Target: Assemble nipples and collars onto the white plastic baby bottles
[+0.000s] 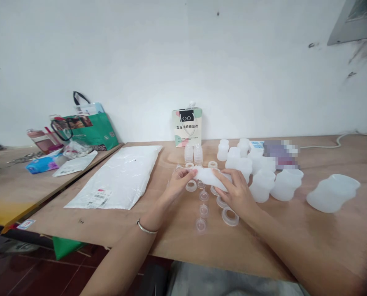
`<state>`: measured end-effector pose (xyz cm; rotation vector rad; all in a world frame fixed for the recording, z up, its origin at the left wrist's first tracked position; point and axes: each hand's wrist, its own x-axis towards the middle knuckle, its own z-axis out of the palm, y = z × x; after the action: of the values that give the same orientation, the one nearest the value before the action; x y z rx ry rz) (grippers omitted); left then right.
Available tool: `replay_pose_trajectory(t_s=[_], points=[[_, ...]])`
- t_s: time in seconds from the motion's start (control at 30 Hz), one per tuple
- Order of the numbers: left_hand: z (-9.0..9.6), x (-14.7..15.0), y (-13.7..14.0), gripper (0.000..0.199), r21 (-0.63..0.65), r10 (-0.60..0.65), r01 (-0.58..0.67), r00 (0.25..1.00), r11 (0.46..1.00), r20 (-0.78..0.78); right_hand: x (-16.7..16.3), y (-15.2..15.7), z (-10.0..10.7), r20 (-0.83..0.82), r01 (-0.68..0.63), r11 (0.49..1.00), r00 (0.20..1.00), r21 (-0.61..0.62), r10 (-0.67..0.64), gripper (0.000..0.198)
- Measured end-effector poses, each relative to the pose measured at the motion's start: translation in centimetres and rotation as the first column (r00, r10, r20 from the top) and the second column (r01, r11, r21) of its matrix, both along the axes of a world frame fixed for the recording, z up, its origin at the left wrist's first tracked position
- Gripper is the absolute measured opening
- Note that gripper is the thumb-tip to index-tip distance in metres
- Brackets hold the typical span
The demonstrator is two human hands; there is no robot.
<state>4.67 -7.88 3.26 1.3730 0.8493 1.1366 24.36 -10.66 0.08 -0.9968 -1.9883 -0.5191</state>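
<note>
White container (207, 176) (roughly sideways) between left fingers (189, 176) and right fingers (223, 180)

Around the paper bag (179, 133) on the surface (171, 240)
Just before it, two stacks (189, 154) of pieces; farther before it, teats (204, 195) and rings (231, 223); right of it, bottles (262, 186); left of it, a parcel (117, 176); farther left, on a second surface (15, 193), a shopping bag (97, 129) and a tissue pack (43, 164); behind it, the wall (140, 61).

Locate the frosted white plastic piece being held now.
In the head view, the piece is just right of centre, held between left hand and right hand, left of most frosted white plastic bottles.
</note>
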Motion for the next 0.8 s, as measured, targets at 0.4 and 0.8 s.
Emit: replay_pose_trajectory(t_s=[0.4, 0.8], points=[[-0.3, -0.8, 0.2, 0.032, 0.087, -0.089, 0.090, 0.996, 0.992, -0.021, 0.3, 0.0, -0.1, -0.118, -0.122, 0.985, 0.987, -0.125, 0.107, 0.045], [0.1, -1.2, 0.3, 0.047, 0.098, -0.287, 0.282, 0.957, 0.954, 0.042, -1.2, -1.4, 2.6, -0.724, -0.682, 0.383, 0.688, -0.623, 0.046, 0.040]])
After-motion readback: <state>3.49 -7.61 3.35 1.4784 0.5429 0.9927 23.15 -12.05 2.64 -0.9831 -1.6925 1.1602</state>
